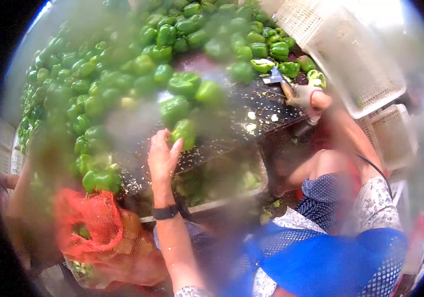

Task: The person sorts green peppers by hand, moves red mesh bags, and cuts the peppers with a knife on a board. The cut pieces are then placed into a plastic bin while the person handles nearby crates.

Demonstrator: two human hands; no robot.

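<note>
Scattered with pale seeds, a dark counter (226, 109) carries a broad heap of green peppers (83, 99) spreading from the far left to the top. Below its left part sits a red mesh bag (93, 218). Next, the left forearm rises almost straight from the bottom edge, a dark band (165, 213) at its wrist; the left hand (161, 154) points away from the body, thumb parted from the fingers, against a single pepper (186, 132) near the counter's front edge. Whether it grips, I cannot tell. Farther right, the other forearm slants up and leftward from a floral sleeve (377, 205), and the blurred right hand (302, 95) closes round a brown-handled tool (287, 90). White plastic crates (365, 64) stand at the far right.
</note>
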